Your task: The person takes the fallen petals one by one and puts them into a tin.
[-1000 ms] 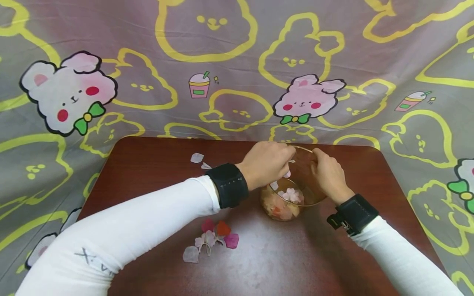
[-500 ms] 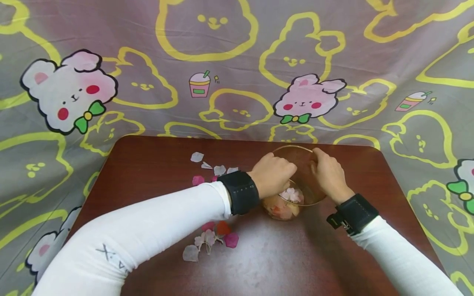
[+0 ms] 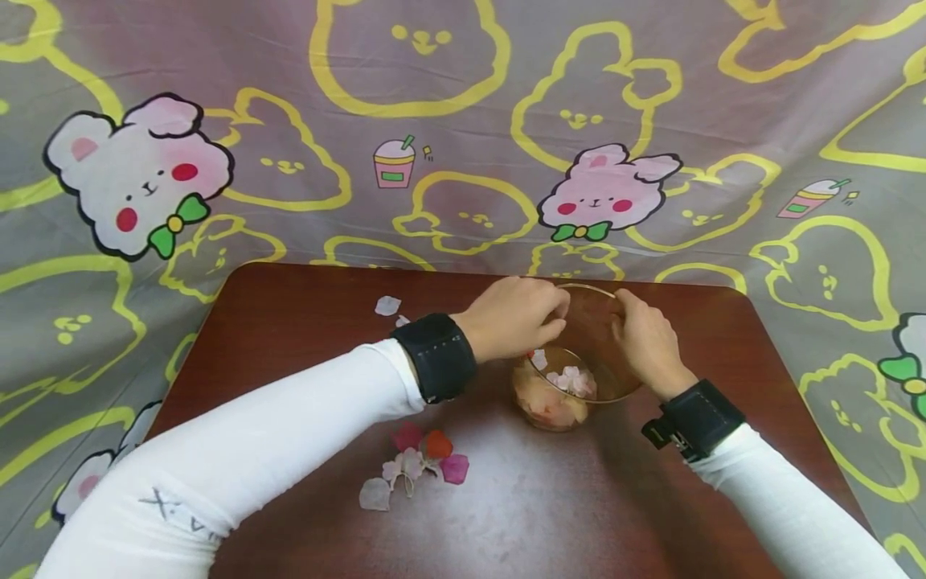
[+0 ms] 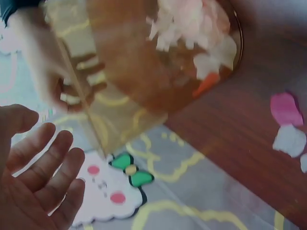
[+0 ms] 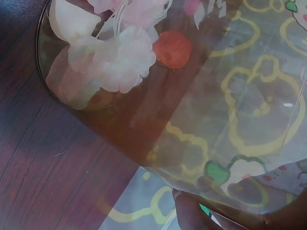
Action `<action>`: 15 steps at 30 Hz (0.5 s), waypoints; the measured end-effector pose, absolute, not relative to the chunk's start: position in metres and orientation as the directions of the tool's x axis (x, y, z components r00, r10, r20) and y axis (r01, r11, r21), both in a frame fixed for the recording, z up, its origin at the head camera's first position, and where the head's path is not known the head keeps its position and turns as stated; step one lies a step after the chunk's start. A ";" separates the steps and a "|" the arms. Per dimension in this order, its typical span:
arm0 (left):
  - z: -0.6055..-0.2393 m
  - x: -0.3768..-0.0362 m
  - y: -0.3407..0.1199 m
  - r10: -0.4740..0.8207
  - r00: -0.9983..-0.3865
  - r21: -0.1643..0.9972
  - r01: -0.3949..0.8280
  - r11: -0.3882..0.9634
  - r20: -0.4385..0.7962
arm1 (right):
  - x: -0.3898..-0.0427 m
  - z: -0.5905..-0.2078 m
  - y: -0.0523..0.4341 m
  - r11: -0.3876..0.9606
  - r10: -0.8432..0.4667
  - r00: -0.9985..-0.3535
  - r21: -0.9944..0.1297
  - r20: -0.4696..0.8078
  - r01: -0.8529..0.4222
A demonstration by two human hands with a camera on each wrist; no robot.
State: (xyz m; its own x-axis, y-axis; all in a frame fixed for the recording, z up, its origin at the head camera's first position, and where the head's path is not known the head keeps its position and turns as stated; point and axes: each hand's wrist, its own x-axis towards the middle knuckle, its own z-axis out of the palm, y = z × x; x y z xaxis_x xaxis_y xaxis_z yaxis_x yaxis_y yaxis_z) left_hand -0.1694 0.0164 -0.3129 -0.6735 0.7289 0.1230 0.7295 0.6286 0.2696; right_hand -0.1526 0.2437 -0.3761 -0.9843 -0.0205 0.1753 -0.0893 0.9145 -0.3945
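A clear amber glass vase [image 3: 604, 354] with a wide rim stands on the table, right of centre. Pale pink blossoms [image 3: 571, 381] and loose petals lie inside it, among them an orange-red petal [image 5: 173, 49]. My right hand [image 3: 653, 342] grips the rim on the right side, thumb and fingers on either side of the glass. At the left of the rim is my left hand [image 3: 510, 318]. In the left wrist view, the fingers of the left hand [image 4: 43, 175] are spread and slightly bent, with nothing in them, apart from the glass.
In front of the left forearm lies a small group of petals: an orange petal [image 3: 438, 444], a magenta petal [image 3: 454, 469], a white petal [image 3: 374, 494] and pale blossoms [image 3: 412, 464]. Another white petal [image 3: 387, 305] lies near the back edge. A patterned cloth [image 3: 463, 145] hangs behind the table.
My left hand, fingers bunched over the vase half a second ago, has moved back up and left and opened. An orange-red bit now shows inside the vase's left side. My right hand keeps its grip.
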 end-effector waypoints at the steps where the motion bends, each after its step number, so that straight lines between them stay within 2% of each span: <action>1: -0.311 -0.172 0.013 0.715 -0.688 0.281 0.716 0.639 0.126 | -0.152 -0.376 0.244 0.914 -0.022 -0.984 -0.396 0.174 -0.090; 8: -0.305 -0.188 -0.030 0.585 -0.798 0.421 0.584 0.694 0.145 | -0.153 -0.377 0.244 0.910 -0.027 -0.984 -0.403 0.176 -0.097; 12: -0.312 -0.195 -0.058 0.502 -0.856 0.519 0.487 0.702 0.123 | -0.153 -0.376 0.244 0.909 -0.026 -0.982 -0.404 0.185 -0.100; 15: -0.321 -0.200 -0.080 0.447 -0.889 0.544 0.424 0.724 0.098 | -0.153 -0.376 0.244 0.909 -0.025 -0.983 -0.405 0.180 -0.098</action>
State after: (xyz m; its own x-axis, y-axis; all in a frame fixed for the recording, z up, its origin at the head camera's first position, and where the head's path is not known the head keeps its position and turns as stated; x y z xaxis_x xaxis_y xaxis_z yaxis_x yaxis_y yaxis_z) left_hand -0.1999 -0.0797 -0.3212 -0.8893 0.4468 0.0980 0.4238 0.7241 0.5441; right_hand -0.1533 0.2442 -0.3761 -0.9833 -0.0255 0.1801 -0.0977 0.9093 -0.4046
